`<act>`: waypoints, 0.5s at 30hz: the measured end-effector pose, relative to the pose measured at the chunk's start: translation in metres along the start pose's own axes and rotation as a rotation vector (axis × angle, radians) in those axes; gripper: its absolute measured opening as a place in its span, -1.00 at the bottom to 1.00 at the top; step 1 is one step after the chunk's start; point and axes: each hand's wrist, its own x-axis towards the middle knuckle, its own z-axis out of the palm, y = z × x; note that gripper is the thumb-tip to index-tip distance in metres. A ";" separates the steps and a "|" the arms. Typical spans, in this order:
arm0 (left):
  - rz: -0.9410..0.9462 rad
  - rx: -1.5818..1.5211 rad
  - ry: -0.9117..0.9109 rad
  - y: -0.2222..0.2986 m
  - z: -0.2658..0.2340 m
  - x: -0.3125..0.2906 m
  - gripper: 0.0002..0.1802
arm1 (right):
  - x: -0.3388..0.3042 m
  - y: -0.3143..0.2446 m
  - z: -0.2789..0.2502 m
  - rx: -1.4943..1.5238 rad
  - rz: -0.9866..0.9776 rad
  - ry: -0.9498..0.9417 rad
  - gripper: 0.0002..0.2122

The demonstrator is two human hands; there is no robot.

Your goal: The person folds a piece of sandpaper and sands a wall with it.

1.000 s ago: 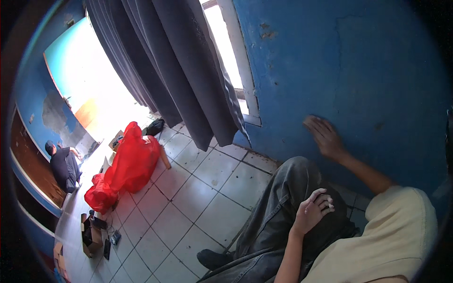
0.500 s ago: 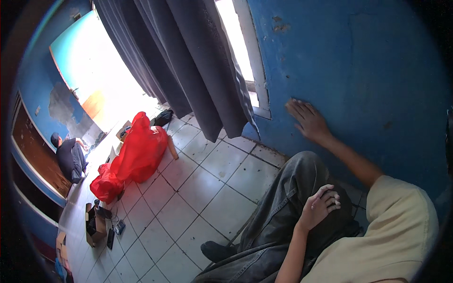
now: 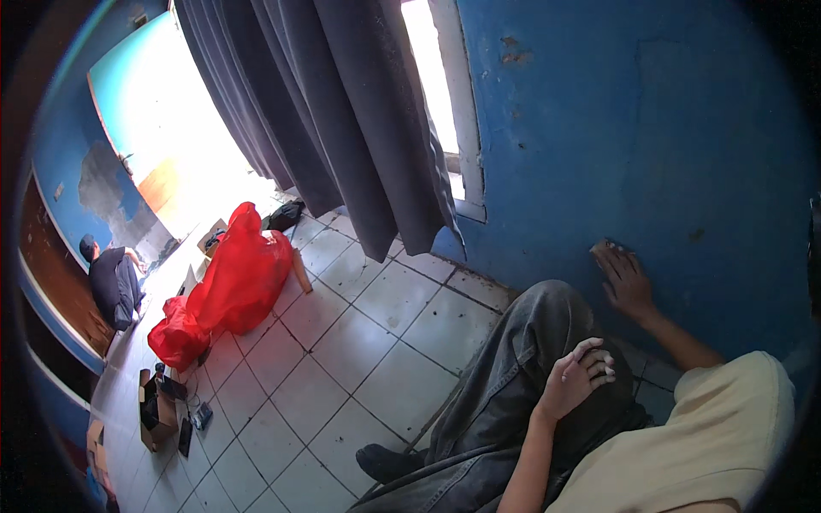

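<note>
Against the blue wall, my right hand lies with fingers stretched forward. It presses a small tan piece that looks like folded sandpaper; most of it is hidden under the fingers. My left hand rests palm up near my bent knee in dark grey trousers. Its fingers are loosely curled and apart, with whitish dust on the tips, and nothing shows in it.
A dark curtain hangs by a white-framed window. On the tiled floor stand a red-covered object and an opened cardboard box. Farther off, a person crouches by the far wall.
My right hand has slid down and to the right along the wall with the tan piece. The left hand stays where it was. The view has shifted slightly.
</note>
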 end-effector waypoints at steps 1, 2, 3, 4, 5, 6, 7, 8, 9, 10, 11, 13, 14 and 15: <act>0.009 -0.016 -0.015 0.000 0.000 0.000 -0.40 | 0.001 -0.002 -0.008 -0.041 -0.036 0.000 -0.32; 0.007 -0.013 -0.015 0.001 -0.001 0.000 -0.40 | 0.004 -0.005 -0.013 -0.081 -0.073 0.001 -0.32; 0.012 -0.013 -0.014 0.003 -0.001 -0.001 -0.40 | 0.014 -0.011 -0.012 -0.078 -0.072 0.004 -0.32; 0.008 -0.018 -0.019 0.001 0.000 0.000 -0.40 | 0.027 -0.013 -0.014 -0.044 -0.104 0.019 -0.31; 0.003 -0.017 -0.020 -0.001 0.001 0.001 -0.40 | 0.043 -0.017 -0.015 -0.006 -0.140 0.033 -0.30; 0.018 -0.003 -0.022 -0.001 0.000 0.000 -0.40 | 0.062 -0.027 -0.016 0.070 -0.137 0.021 -0.28; 0.033 0.012 -0.029 -0.001 0.000 0.000 -0.40 | 0.083 -0.039 -0.018 0.142 -0.133 0.011 -0.27; 0.036 0.023 -0.028 0.000 0.001 -0.001 -0.40 | 0.105 -0.050 -0.018 0.185 -0.161 0.029 -0.28; 0.034 0.022 -0.012 0.000 0.002 -0.003 -0.41 | 0.125 -0.061 -0.017 0.227 -0.189 0.047 -0.29; 0.017 0.015 -0.004 -0.002 0.000 0.000 -0.41 | 0.140 -0.063 -0.008 0.220 -0.179 0.054 -0.29; 0.008 0.022 -0.009 -0.004 0.000 0.003 -0.41 | 0.156 -0.066 0.002 0.214 -0.202 0.109 -0.29; 0.013 0.005 0.016 -0.004 0.001 0.000 -0.42 | 0.172 -0.079 0.010 0.221 -0.231 0.165 -0.29; 0.008 0.005 0.017 -0.005 0.001 -0.001 -0.42 | 0.174 -0.083 0.011 0.235 -0.217 0.173 -0.31; 0.018 0.011 0.017 -0.005 0.002 0.000 -0.43 | 0.173 -0.082 0.011 0.246 -0.201 0.178 -0.33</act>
